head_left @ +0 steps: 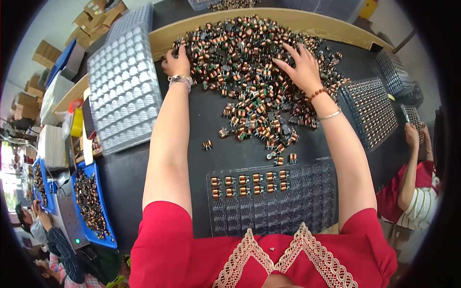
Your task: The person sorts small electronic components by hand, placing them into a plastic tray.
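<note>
A large heap of small copper-wound coils [240, 72] with black and green parts lies on the dark table. My left hand [177, 66] rests against the heap's left edge, its fingers slightly bent and apart, with no coil visibly gripped. On the heap's right side, my right hand [302, 69] is open, fingers spread over the coils. Close to my body lies a clear plastic tray [307, 201] with rows of pockets. Two rows of coils [242, 185] stand in its upper left part, while the other visible pockets hold none. Some loose coils [293, 158] lie just beyond this tray.
A wooden rail [331, 25] borders the heap at the back. Stacked clear trays [125, 91] stand at the left; filled trays [372, 113] stand at the right. A blue bin [108, 237] of parts is at the lower left. Other people's hands [415, 134] work at both sides.
</note>
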A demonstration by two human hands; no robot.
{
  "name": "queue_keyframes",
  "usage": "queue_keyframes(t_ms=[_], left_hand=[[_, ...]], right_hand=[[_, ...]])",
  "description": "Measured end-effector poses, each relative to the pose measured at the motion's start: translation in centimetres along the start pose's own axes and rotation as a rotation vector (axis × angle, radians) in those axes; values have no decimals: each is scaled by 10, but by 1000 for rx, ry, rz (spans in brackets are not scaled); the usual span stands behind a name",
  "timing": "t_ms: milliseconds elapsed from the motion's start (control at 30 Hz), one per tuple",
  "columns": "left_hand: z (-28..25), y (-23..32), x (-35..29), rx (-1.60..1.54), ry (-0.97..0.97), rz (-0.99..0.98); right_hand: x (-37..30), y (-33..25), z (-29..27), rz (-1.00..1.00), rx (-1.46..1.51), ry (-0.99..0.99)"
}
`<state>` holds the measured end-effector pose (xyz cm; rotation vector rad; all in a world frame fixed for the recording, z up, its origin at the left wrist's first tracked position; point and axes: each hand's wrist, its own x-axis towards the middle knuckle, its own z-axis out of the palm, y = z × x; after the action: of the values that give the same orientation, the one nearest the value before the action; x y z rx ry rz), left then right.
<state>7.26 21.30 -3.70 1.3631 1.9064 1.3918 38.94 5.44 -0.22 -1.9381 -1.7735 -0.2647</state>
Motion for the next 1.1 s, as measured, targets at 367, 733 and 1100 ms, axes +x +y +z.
queue_keyframes(t_ms=[367, 733, 1100], left_hand=[[1, 25, -139, 72, 6, 258], [-50, 28, -257, 46, -619, 536], [-143, -22, -215, 474, -430, 693]], right_hand=[[-66, -59, -9, -253, 42, 38], [-162, -64, -36, -267, 395, -130], [-236, -23, -74, -78, 209, -109]])
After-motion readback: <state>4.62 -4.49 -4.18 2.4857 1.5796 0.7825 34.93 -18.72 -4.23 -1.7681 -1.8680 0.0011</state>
